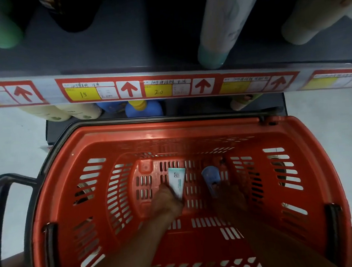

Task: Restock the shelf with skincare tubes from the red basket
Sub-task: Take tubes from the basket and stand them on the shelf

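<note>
Both forearms are reached down into the red basket (312,164), where a white-and-teal tube (177,181) is pinched at its lower end by the left hand (166,201), the rest projecting up past the fingers toward the shelf. A blue tube (211,178) is gripped by the right hand (230,196), lying just beyond its fingertips on the basket floor. Above the basket, the shelf edge (167,85) is lined with red-arrow price labels.

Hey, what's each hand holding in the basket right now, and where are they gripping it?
The left hand holds the white-and-teal tube by its lower end. The right hand grips the blue tube at its near end. Both are down in the red basket.
</note>
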`<state>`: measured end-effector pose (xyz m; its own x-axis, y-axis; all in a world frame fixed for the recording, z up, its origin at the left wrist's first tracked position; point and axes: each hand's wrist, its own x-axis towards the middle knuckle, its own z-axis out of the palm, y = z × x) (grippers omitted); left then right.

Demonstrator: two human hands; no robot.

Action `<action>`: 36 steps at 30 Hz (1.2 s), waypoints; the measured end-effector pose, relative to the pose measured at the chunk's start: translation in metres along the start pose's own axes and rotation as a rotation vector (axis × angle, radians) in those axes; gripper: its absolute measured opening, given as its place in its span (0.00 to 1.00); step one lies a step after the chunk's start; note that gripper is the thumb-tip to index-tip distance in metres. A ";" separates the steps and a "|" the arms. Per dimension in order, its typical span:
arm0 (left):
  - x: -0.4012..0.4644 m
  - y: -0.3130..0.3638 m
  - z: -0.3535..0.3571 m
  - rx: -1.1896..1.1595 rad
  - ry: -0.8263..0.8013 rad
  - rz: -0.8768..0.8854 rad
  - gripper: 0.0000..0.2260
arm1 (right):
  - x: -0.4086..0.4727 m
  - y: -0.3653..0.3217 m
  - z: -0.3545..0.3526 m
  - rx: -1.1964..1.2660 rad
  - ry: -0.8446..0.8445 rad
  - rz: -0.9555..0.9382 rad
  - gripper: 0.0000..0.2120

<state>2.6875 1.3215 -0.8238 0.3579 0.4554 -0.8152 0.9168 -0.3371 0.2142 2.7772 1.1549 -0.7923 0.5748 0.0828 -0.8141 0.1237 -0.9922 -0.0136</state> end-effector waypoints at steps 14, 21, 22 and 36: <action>-0.016 0.017 -0.031 -0.001 0.000 0.049 0.28 | -0.014 -0.029 -0.016 0.338 0.089 0.042 0.22; -0.052 0.033 -0.055 -0.044 0.061 0.125 0.31 | -0.051 -0.022 -0.033 0.578 0.124 -0.106 0.14; -0.059 0.034 -0.058 -0.053 0.071 0.137 0.31 | -0.057 -0.022 -0.038 0.571 0.165 -0.106 0.12; -0.152 0.055 -0.121 -0.141 0.240 0.316 0.31 | -0.141 -0.025 -0.103 0.467 0.509 -0.186 0.26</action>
<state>2.7051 1.3335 -0.6231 0.6410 0.5323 -0.5529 0.7648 -0.3825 0.5185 2.7761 1.1776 -0.6171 0.8979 0.1749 -0.4039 -0.0376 -0.8839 -0.4662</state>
